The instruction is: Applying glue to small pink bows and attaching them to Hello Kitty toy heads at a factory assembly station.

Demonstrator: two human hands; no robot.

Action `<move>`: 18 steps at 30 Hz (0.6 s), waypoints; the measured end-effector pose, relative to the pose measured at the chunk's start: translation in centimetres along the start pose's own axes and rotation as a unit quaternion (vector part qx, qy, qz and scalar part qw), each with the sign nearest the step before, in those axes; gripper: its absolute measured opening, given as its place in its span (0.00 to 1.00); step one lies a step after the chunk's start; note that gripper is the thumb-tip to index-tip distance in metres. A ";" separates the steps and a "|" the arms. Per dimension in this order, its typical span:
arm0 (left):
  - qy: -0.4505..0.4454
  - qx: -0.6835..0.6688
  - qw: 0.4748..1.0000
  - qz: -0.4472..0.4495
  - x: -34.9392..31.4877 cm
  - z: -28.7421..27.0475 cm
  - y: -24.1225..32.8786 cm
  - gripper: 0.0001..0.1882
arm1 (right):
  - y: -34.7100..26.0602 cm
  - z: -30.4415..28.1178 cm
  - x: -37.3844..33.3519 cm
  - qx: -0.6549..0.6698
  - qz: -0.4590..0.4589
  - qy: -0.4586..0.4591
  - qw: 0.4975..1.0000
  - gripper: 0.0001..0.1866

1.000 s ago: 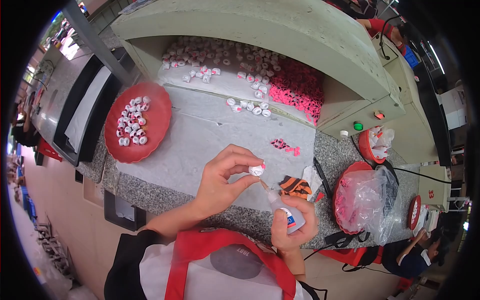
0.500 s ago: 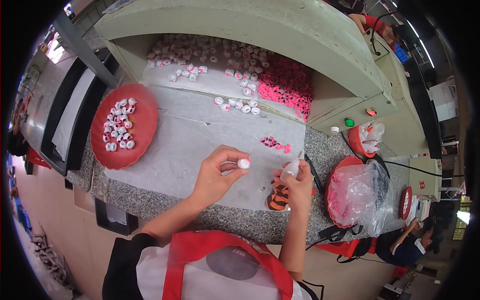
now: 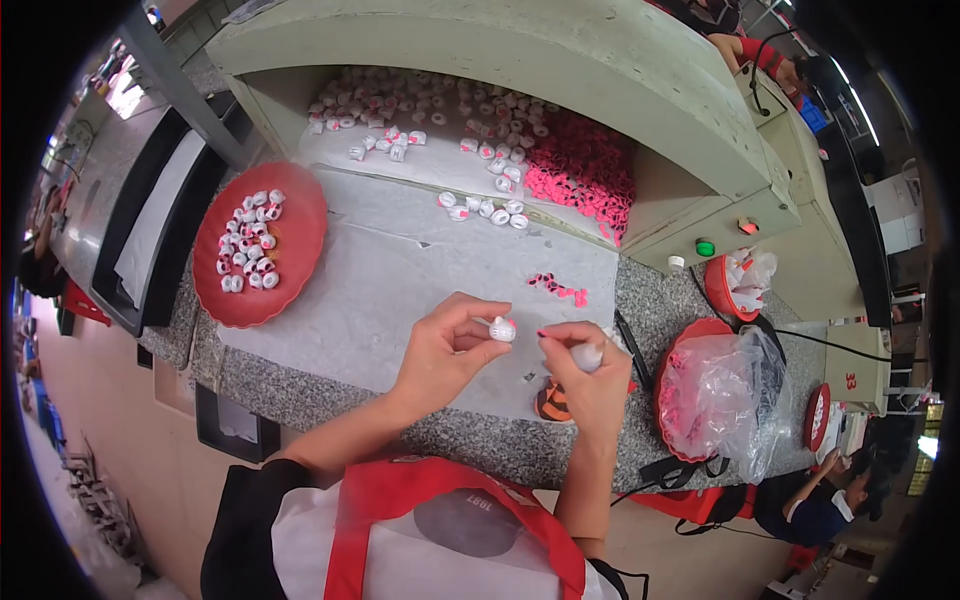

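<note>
My left hand point(image 3: 455, 345) pinches a small white cat-head-shaped bead point(image 3: 503, 330) with pink on its side between thumb and fingertips. Just right of it, my right hand point(image 3: 585, 375) holds a tiny dark pink piece point(image 3: 543, 332) at its fingertips. A small white squeeze bottle point(image 3: 586, 357) is tucked in that same hand, its nozzle not clearly seen. The two hands are close but apart, above the white paper point(image 3: 380, 290). Beyond the right hand lies a short row of pink-and-black pieces point(image 3: 558, 288). An orange-and-black striped item point(image 3: 552, 401) sits partly hidden beneath that hand.
At left stands a red scalloped dish point(image 3: 300, 270) of white beads. Under the pale green machine housing point(image 3: 480, 50) are many white beads point(image 3: 400, 95) and a pink heap point(image 3: 580, 175). To the right are a red bowl point(image 3: 715, 290) and a plastic-covered red dish point(image 3: 668, 380). Co-workers sit farther off.
My right hand has turned and now pinches a tiny pink piece, with the bottle shifted back into the palm. The bead in my left hand has turned and moved slightly right.
</note>
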State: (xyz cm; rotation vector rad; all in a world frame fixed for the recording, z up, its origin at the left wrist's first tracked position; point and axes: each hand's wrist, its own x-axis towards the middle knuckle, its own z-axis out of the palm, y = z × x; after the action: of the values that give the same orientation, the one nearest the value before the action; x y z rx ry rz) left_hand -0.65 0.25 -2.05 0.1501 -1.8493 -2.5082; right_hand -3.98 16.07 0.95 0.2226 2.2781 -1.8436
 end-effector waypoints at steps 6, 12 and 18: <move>-0.031 0.062 0.991 0.115 -0.6 1.3 0.5 0.16 | -1.4 0.3 -2.4 0.043 -0.139 -0.089 0.985 0.05; -0.057 0.092 0.984 0.141 -1.0 1.1 1.2 0.15 | -1.0 -0.1 -2.4 0.040 -0.075 -0.063 0.994 0.07; -0.123 -0.033 0.991 0.044 -1.5 0.5 2.5 0.15 | -0.4 0.0 -2.8 0.091 -0.119 -0.042 0.988 0.08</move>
State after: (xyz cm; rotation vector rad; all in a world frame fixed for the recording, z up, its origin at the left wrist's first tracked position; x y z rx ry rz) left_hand 0.73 0.11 0.55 -0.2475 -1.8000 -2.6230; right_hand -1.37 16.03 2.01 -0.1039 2.1590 -2.1354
